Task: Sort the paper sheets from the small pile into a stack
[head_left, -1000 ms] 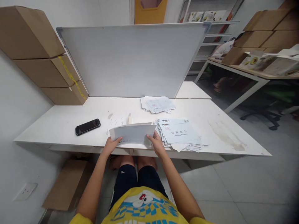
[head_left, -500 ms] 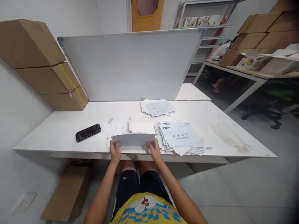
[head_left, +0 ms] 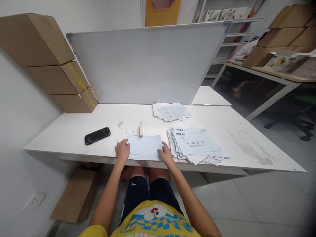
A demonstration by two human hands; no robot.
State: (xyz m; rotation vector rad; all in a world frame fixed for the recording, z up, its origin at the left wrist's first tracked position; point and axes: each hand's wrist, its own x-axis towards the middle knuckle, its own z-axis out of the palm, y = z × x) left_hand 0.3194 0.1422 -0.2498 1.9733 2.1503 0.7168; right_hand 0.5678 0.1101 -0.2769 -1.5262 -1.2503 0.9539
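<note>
- Squarely in front of me, the white paper point(head_left: 144, 146) lies at the front edge of the counter point(head_left: 209, 118), its small dark print toward the near left corner; whether it is one sheet or several I cannot tell.
- My right grip point(head_left: 166, 155) pinches the paper's right side, thumb on top and the fingers mostly hidden beneath.
- My left grip point(head_left: 122, 151) sits against the left edge; whether it pinches there or merely steadies, I cannot tell.
- Light, equal pressure from both sides seems best, since thin stock (it looks limp enough) would likely bow under a harder squeeze.
- I would keep the near edge parallel to the counter's front, so neither corner droops over.
- The small cream-coloured object point(head_left: 141, 130), perhaps a stapler, stands right at the paper's far edge, so pushing forward could nudge it.
- My right knuckles are just beside the untidy "Testing Report" stack point(head_left: 195, 141); a wide elbow or wrist might drag its loose sheets.
- The smaller paper pile point(head_left: 174, 112) by the whiteboard point(head_left: 148, 62) and the black smartphone point(head_left: 97, 135) at left leave me room.
</note>
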